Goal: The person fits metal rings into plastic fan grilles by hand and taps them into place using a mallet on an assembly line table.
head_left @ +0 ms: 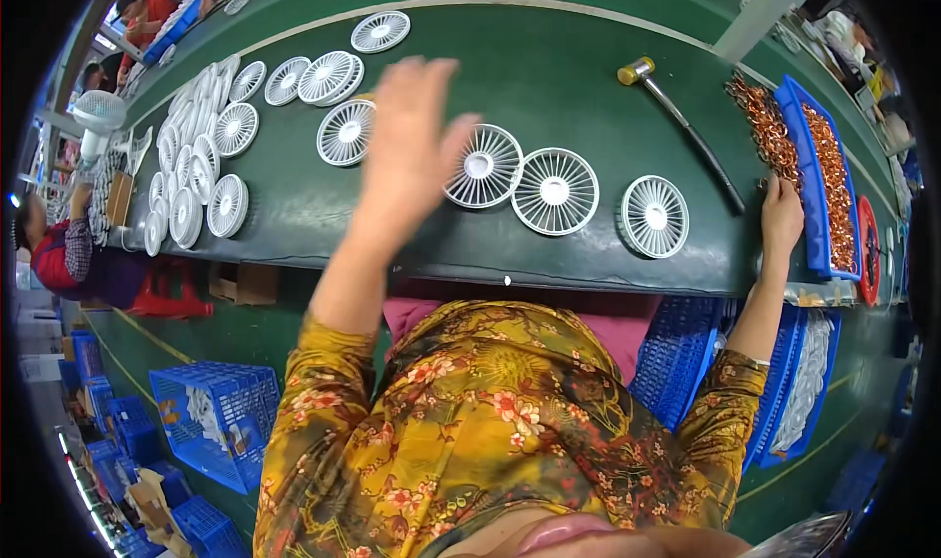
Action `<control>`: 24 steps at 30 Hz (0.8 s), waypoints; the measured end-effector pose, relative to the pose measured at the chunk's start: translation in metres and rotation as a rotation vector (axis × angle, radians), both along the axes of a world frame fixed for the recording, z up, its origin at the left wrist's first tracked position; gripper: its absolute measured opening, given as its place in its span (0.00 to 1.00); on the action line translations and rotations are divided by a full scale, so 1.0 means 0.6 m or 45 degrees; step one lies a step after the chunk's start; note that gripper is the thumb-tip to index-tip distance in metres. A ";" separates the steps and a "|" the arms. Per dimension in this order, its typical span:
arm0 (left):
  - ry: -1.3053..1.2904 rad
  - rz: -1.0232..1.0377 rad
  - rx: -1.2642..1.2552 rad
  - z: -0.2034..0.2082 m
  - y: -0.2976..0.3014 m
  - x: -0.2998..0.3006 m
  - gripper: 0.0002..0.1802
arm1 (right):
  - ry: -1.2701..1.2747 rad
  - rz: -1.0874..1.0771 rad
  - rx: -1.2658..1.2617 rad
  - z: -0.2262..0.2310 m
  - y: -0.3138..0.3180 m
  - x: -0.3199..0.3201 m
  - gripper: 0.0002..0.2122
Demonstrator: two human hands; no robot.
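My left hand [410, 146] is raised over the green table, slightly blurred, its fingers stretched out and the thumb apart, with nothing visible in it. Around it lie round white spoked grilles: one grille [345, 133] shows partly behind the fingers, and another grille [480, 166] sits by the thumb. To the right of these are a grille [555, 192] touching that one and a separate grille [655, 217]. At the right, my right hand [782, 217] has its fingers drawn together at the near end of a loose pile of small copper-coloured rings [763, 127]; what they hold is hidden.
A hammer [686, 132] with a yellow head lies right of centre. A blue tray [799, 151] of copper-coloured rings stands beyond my right hand. Many grilles are heaped [196, 107] at the left. Blue crates [221, 416] stand on the floor; another person [74, 254] works at far left.
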State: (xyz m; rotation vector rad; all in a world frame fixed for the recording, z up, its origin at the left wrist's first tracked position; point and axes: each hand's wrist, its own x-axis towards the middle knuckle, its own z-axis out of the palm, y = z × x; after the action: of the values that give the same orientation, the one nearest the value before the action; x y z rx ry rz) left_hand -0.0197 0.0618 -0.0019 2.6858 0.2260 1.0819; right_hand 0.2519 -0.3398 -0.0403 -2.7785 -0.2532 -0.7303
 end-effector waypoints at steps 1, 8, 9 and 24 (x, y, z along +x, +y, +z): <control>0.066 0.180 -0.066 -0.011 0.036 -0.014 0.29 | 0.007 0.021 -0.039 -0.002 -0.005 0.001 0.17; 0.465 0.358 -0.024 -0.068 0.167 -0.114 0.29 | -0.075 0.264 0.086 -0.004 0.026 -0.039 0.10; 0.470 0.321 -0.152 -0.051 0.166 -0.116 0.26 | -0.159 0.414 0.241 0.004 0.041 -0.056 0.08; -0.207 -0.425 -1.459 -0.012 -0.117 -0.035 0.17 | 0.051 1.198 0.941 0.067 0.212 -0.314 0.07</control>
State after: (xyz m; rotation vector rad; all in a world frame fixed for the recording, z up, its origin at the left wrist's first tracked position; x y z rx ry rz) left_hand -0.0407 -0.0085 -0.0090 1.5338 0.2491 0.7134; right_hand 0.0635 -0.2124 -0.0001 -1.6818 -0.9590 -0.3853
